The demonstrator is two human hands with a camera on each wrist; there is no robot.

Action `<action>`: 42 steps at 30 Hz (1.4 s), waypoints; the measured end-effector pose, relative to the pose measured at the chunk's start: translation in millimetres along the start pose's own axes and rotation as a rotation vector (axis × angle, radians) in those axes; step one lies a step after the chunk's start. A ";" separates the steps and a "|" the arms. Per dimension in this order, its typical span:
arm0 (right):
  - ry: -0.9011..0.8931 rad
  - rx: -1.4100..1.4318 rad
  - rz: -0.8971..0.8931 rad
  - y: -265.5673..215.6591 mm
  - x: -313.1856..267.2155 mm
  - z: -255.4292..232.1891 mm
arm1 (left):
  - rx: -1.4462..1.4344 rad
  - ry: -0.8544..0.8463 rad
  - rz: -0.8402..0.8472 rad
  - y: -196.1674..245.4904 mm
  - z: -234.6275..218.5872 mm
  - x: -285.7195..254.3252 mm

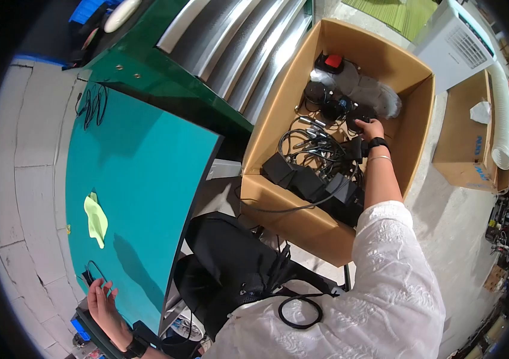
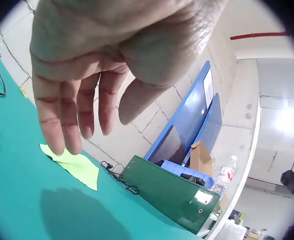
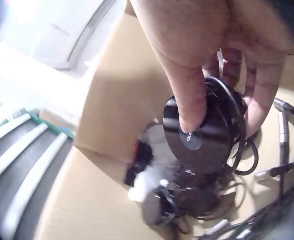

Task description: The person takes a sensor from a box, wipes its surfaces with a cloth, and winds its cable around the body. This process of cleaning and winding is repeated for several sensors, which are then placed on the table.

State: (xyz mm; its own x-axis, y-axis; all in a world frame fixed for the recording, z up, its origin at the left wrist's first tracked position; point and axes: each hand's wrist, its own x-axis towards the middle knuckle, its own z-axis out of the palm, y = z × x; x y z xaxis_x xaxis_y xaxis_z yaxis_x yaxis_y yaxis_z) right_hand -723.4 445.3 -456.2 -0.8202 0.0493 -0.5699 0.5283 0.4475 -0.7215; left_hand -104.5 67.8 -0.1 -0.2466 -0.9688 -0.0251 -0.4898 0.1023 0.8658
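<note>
My right hand (image 1: 373, 129) reaches into a cardboard box (image 1: 298, 233). It grips a round black disc-shaped device (image 3: 199, 152) with its cable looped around it, the thumb pressing on the flat face by a small label. Below the held device, other round black devices (image 3: 199, 192) lie in the box. My left hand (image 1: 106, 308) hovers by the near edge of a teal table (image 1: 141, 152), fingers loosely bent and holding nothing. A short black cable (image 1: 91, 272) lies close to its fingertips. Farther along the table is a yellow-green cloth (image 1: 96, 220).
Cables with metal connectors (image 1: 311, 140) and black blocks (image 1: 308, 182) fill the box's near part. One cable hangs over its wall. A green cabinet with metal drawers (image 1: 230, 48) stands beside the box. Another cardboard box (image 1: 463, 131) is at right. A thin black cable (image 1: 94, 106) lies on the table's far end.
</note>
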 end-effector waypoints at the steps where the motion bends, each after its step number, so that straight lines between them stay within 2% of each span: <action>1: -0.062 0.254 -0.039 -5.6 -8.0 -10.0 | -0.015 0.003 0.002 -2.6 -1.0 1.1; 3: -0.173 0.457 -0.034 -24.0 -24.7 -38.8 | -0.025 -0.066 0.040 -7.6 -3.3 3.0; 5: -0.211 0.579 -0.209 -69.1 -97.2 -61.7 | -0.040 -0.077 0.048 -10.3 -3.9 4.2; 6: -0.277 0.581 -0.272 -81.5 -115.9 -76.4 | -0.044 -0.117 0.066 -10.0 -2.6 4.0; 7: -0.223 0.564 -0.356 -109.0 -164.0 -82.7 | -0.049 -0.156 0.085 -10.8 -1.4 4.2; 9: -0.312 0.647 -0.538 -133.8 -214.9 -97.5 | -0.111 -0.167 0.118 -14.1 -0.2 5.5; 10: -0.313 0.640 -0.563 -149.6 -249.7 -102.1 | -0.134 -0.215 0.145 -13.9 0.2 5.0; 12: -0.383 0.643 -0.731 -184.0 -325.1 -101.6 | -0.188 -0.287 0.186 -16.7 -2.4 6.8; 13: -0.395 0.634 -0.760 -198.3 -356.5 -97.7 | -0.212 -0.267 0.193 -16.0 -3.3 6.4; 14: -0.497 0.637 -0.849 -212.1 -385.4 -90.9 | -0.230 -0.314 0.231 -14.1 -3.9 4.0; 17: -0.740 0.604 -1.009 -247.5 -447.7 -54.1 | -0.285 -0.378 0.287 -7.7 -13.4 -0.7; 19: -1.045 0.513 -1.071 -276.3 -500.0 -15.6 | -0.311 -0.411 0.334 -2.4 -24.0 -1.9; 20: -1.122 0.470 -1.092 -288.1 -521.7 6.4 | -0.325 -0.400 0.343 -0.7 -30.4 -2.0; 23: -1.402 0.319 -1.065 -315.9 -578.0 75.7 | -0.383 -0.384 0.368 -0.6 -47.4 3.0; 24: -1.454 0.330 -1.070 -320.9 -597.3 103.9 | -0.400 -0.324 0.360 -1.3 -53.0 6.1; 26: -1.578 0.200 -1.056 -329.4 -627.4 151.7 | -0.506 -0.351 0.355 -5.3 -60.9 14.8; 27: -1.638 0.136 -1.044 -332.5 -637.5 177.8 | -0.510 -0.311 0.352 -7.8 -64.6 21.3; 29: -1.701 0.027 -0.969 -331.1 -663.3 221.8 | -0.839 -0.313 0.304 -15.2 -67.0 37.6; 31: -1.724 -0.027 -0.860 -324.4 -673.0 263.4 | -0.919 -0.322 0.307 -27.5 -65.7 58.7; 34: -1.796 -0.082 -0.775 -306.9 -669.4 314.7 | -1.213 -0.394 0.170 -39.8 -65.7 78.2; 35: -1.765 -0.095 -0.752 -299.4 -662.6 328.7 | -1.211 -0.375 0.158 -44.6 -65.7 80.2; 37: -1.734 -0.112 -0.713 -288.6 -657.2 345.1 | -0.967 -0.289 0.247 -56.2 -61.8 85.2; 38: -1.732 -0.086 -0.704 -281.6 -654.3 351.4 | -0.999 -0.282 0.161 -63.8 -60.0 90.0; 41: -1.719 -0.064 -0.679 -264.5 -641.0 368.3 | -0.930 -0.207 0.134 -77.8 -50.2 93.5; 42: -1.707 -0.047 -0.730 -257.9 -635.2 373.1 | -0.936 -0.205 0.112 -82.7 -47.2 94.1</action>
State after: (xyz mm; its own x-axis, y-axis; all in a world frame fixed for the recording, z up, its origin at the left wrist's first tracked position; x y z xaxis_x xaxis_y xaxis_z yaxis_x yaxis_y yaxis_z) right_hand -256.8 -34.6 -54.8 0.2441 -0.9679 0.0592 0.1861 -0.0132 -0.9824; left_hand -47.7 -42.5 -50.5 -0.4357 -0.8972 0.0721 0.3892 -0.1156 0.9139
